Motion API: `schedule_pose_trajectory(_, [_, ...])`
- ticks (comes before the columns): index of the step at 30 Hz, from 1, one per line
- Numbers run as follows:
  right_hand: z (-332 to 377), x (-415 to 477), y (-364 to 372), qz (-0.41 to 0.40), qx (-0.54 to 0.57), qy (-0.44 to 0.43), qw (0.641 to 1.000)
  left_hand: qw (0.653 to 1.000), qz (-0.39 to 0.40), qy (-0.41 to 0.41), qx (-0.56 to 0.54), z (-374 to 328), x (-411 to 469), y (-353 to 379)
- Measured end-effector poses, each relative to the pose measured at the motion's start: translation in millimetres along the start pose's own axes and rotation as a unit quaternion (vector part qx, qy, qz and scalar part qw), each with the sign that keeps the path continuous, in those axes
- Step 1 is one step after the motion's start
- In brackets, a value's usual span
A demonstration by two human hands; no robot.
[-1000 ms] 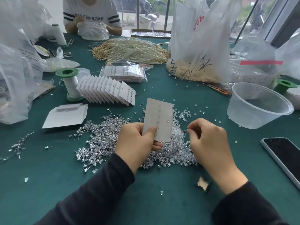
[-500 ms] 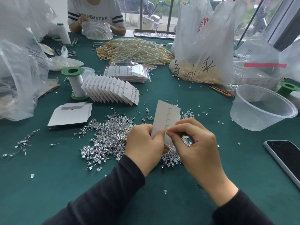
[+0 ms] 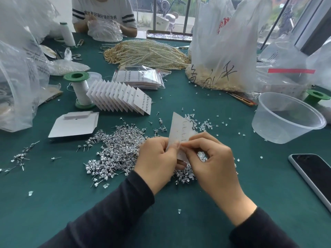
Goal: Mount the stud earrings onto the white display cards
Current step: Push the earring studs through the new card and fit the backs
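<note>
Sleeves of dark cloth run off the bottom edge, so both arms are cut at the forearm. The left hand (image 3: 157,156) grips the lower end of a white rectangular paper display card (image 3: 180,129), thumb pressed on its face, with the card tilted up and away above the table. The right hand (image 3: 211,161) has thumb and forefinger pinched against the card's near right edge, touching the left thumb tip. Whether a stud sits between those fingertips is too small to tell. Both hands hide the card's lower part, and the faint marks on its face are hard to read. Beneath and to the left, a heap of loose silver stud earrings (image 3: 116,149), partly covered by the hands, spreads over the dark green cloth table (image 3: 53,203). Small clear plastic earring backs (image 3: 198,122) lie scattered just beyond the card. A dark-screened phone (image 3: 315,172) is cut by the right edge, with a clear round plastic tub (image 3: 286,119) behind it. Farther left sit a flat white card packet (image 3: 73,124), a fanned row of filled white cards (image 3: 118,97) and a green-capped spool of white thread (image 3: 79,88). Beyond lie cream pearl strands (image 3: 146,52) and a big translucent plastic bag (image 3: 220,51). A seated person in a white shirt (image 3: 103,13), cropped at the top, sits before windows.
</note>
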State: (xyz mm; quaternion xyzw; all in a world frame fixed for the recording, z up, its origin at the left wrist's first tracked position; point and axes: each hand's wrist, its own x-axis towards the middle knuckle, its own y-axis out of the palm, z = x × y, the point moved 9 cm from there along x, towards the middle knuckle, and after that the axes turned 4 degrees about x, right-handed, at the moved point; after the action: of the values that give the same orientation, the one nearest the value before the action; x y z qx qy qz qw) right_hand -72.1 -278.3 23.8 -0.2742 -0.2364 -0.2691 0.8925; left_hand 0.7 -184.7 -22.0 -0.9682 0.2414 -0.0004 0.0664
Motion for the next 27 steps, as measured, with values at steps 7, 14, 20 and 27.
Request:
schedule_pose_trajectory(7, [-1.4,1.1,-4.2,0.005,-0.013,0.012,1.000,1.000,-0.011,-0.012,-0.007,1.1,1.4,2.1])
schedule_pose_trajectory(14, [3.4,-1.2,0.4,-0.005,-0.024,-0.018,1.000,0.998,-0.030,0.035,0.040,-4.2,0.0,-3.0])
schedule_pose_trajectory(20, [-3.4,5.1,-19.3,-0.046,-0.005,0.010,0.999,0.996,0.086,0.010,0.015,-10.9,11.2,6.2])
schedule_pose_trajectory(27, [-50.2,4.2,-65.2,-0.199,0.185,0.189,0.944,0.885,0.048,0.147,0.440,-19.6,33.4,0.0])
